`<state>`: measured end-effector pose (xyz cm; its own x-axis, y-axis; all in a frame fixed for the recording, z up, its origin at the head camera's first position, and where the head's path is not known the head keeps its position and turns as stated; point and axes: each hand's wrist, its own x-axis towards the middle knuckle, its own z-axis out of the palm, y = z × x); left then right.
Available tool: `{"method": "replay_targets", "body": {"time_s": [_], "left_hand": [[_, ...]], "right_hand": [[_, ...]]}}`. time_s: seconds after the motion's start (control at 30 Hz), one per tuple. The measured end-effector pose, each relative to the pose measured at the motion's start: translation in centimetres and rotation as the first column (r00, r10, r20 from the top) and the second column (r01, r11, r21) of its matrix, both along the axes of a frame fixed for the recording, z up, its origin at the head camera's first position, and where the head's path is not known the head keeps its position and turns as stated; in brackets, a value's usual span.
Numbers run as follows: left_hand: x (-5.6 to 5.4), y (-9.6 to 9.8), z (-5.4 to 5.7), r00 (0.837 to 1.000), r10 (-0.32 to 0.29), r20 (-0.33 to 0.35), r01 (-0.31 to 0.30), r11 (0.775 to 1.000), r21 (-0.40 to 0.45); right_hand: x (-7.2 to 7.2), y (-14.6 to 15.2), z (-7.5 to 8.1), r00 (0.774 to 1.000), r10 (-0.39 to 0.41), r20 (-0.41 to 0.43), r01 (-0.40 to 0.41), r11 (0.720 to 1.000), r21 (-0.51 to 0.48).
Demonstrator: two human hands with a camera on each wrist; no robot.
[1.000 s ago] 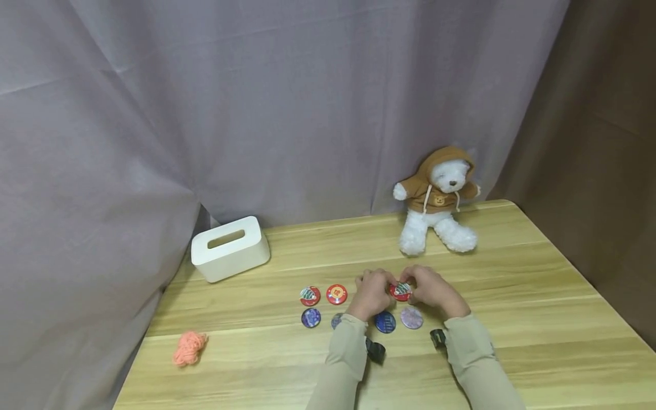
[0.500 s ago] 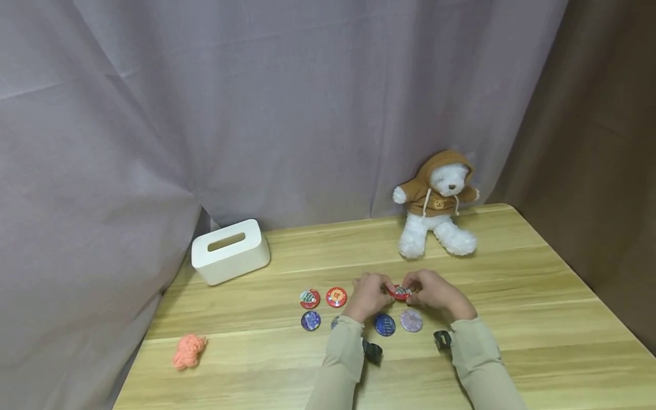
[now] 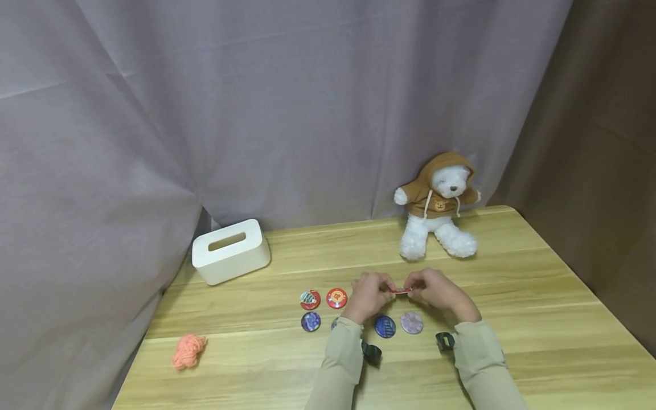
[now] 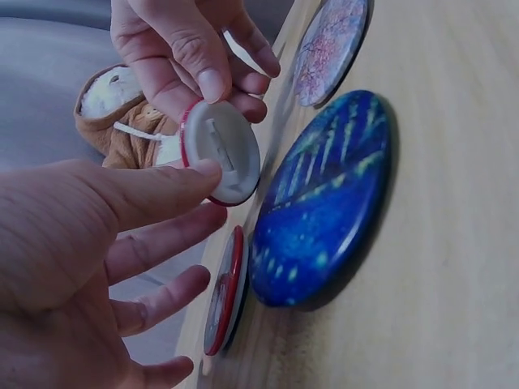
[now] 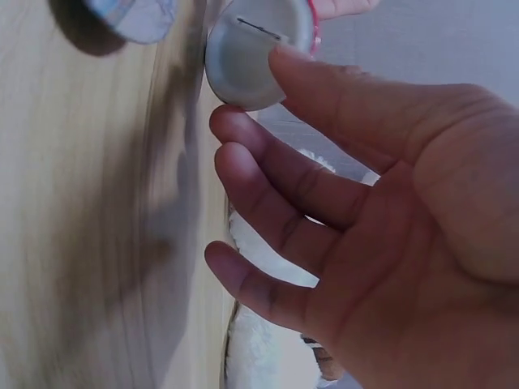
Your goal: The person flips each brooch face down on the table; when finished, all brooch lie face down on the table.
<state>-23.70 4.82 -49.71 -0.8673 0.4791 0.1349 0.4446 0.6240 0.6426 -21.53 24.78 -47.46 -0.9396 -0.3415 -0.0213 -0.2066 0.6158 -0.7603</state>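
Both hands pinch one red-rimmed pin badge (image 3: 401,291), tilted nearly edge-on in the head view. My left hand (image 3: 367,296) has its thumb on the badge's pale back, and my right hand (image 3: 438,293) grips the opposite edge. The right wrist view shows the metal pin on the back of the badge (image 5: 258,57). Below the hands lie a dark blue badge (image 3: 385,326) and a pale pink badge (image 3: 411,323). Another red-rimmed badge (image 4: 227,296) lies beside the blue one in the left wrist view. The left hand partly covers a greyish badge (image 3: 334,323).
Left of the hands lie a red tree badge (image 3: 310,299), a red-and-gold badge (image 3: 336,298) and a purple badge (image 3: 310,321). A white tissue box (image 3: 230,253) and coral yarn (image 3: 188,351) are farther left. A teddy bear (image 3: 438,205) sits behind, near the curtain (image 3: 287,114).
The held badge has tipped from showing its printed face to nearly edge-on, its back turned toward the wrists. The right hand has shifted slightly right.
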Motion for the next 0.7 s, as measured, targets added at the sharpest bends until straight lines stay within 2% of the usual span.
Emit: {"method": "replay_targets", "body": {"time_s": [0.23,0.5,0.7], "left_hand": [[0.02,0.09,0.34,1.000,0.010,-0.003,-0.009,0.999,0.040],[-0.06,0.18,0.57,0.998,0.031,-0.058,-0.028,0.998,0.052],[-0.04,0.42,0.02,0.996,0.048,-0.070,-0.044,0.998,0.047]], "right_hand": [[0.25,0.11,0.29,0.999,-0.031,-0.017,0.031,0.999,-0.016],[0.04,0.06,0.11,0.999,-0.027,-0.036,0.026,0.999,-0.019],[0.14,0.01,-0.25,0.998,-0.024,-0.065,0.026,0.999,0.030]]}}
